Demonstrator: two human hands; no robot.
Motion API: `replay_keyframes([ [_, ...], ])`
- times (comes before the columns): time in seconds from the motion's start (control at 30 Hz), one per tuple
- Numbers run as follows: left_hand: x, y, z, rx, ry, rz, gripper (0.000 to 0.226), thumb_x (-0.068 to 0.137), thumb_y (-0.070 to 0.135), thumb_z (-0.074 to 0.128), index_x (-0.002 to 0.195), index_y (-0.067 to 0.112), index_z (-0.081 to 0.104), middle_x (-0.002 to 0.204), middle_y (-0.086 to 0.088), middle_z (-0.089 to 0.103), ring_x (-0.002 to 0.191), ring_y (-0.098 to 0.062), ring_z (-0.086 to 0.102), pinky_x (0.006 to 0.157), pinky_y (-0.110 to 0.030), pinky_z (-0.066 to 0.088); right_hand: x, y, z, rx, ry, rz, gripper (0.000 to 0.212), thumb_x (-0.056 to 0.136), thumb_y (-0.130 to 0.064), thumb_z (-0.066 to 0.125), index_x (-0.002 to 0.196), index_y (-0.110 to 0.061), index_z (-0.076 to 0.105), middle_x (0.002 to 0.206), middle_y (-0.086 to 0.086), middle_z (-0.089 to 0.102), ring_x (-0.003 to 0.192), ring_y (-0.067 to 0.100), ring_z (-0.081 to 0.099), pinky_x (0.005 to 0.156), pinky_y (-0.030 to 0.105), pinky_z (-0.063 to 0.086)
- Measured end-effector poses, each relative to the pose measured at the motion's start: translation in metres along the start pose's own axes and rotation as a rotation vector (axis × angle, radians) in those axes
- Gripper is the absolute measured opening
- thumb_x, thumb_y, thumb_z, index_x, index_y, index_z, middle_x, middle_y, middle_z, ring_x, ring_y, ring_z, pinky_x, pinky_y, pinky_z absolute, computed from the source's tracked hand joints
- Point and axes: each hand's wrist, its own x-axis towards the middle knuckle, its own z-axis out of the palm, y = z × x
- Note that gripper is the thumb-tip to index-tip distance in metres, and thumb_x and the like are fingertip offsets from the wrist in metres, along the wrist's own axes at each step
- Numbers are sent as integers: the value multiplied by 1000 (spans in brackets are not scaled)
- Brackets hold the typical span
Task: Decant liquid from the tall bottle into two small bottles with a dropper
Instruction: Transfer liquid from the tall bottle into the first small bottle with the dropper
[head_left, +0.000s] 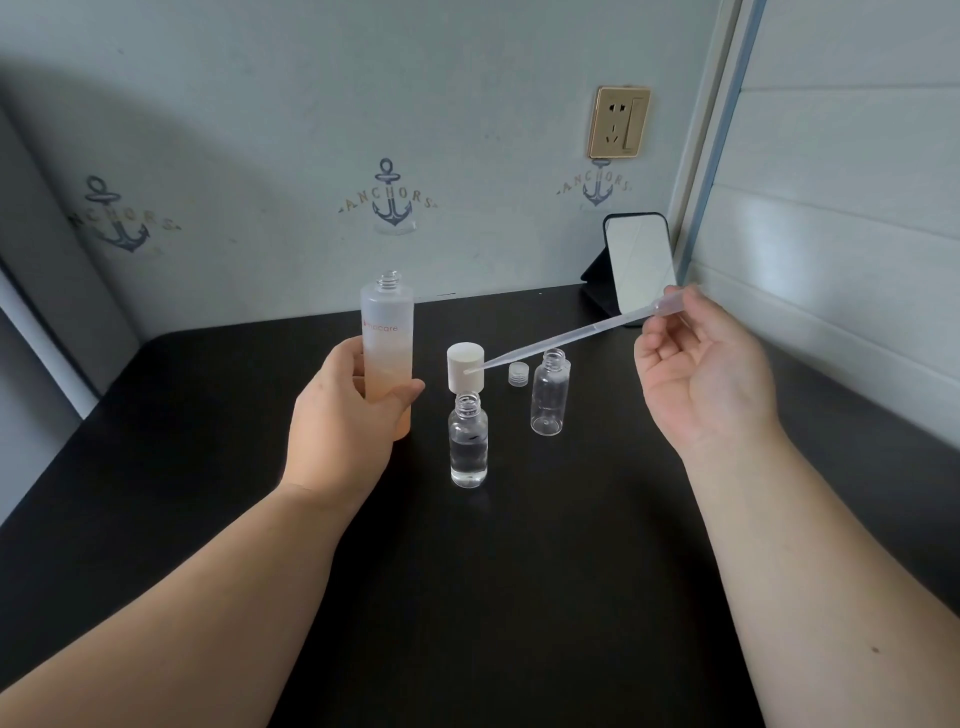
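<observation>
My left hand (343, 410) grips the tall frosted bottle (387, 332), which stands uncapped on the black table with pale orange liquid in its lower half. My right hand (701, 364) pinches the bulb end of a clear plastic dropper (571, 335). The dropper slants down to the left, and its tip hangs in front of the white cap (466, 366), above the near small bottle (468, 441). That bottle is open and about half full of clear liquid. The far small bottle (549, 392) stands open and looks empty.
A small clear screw cap (518, 374) lies between the white cap and the far small bottle. A folding mirror (639, 265) stands at the back right against the wall. The black table (519, 597) runs to walls at the back and right.
</observation>
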Motion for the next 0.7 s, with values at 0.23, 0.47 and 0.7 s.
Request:
replay_keyframes([
  [0.23,1,2,2,-15,-25,-34,64,86,41,78,139,27,46,114,17,56,102,-8,57,80,-24,45,0,0,0,-50,-6,-1,22,95,-11,66,75,-6,75,73,3,68,60,12,59,57,21,48],
  [0.47,1,0,2,-57,-55,-47,66,83,47,78,137,30,44,99,30,50,90,5,55,71,-15,41,1,0,1,-66,-21,-14,22,94,-11,66,75,-7,77,74,4,66,61,13,58,58,21,48],
  [0.7,-10,8,-13,-209,166,24,40,84,26,62,121,36,51,103,20,59,93,0,60,73,-20,48,1,0,1,-80,-49,-15,25,94,-13,67,73,-10,79,73,2,67,60,11,60,58,20,50],
])
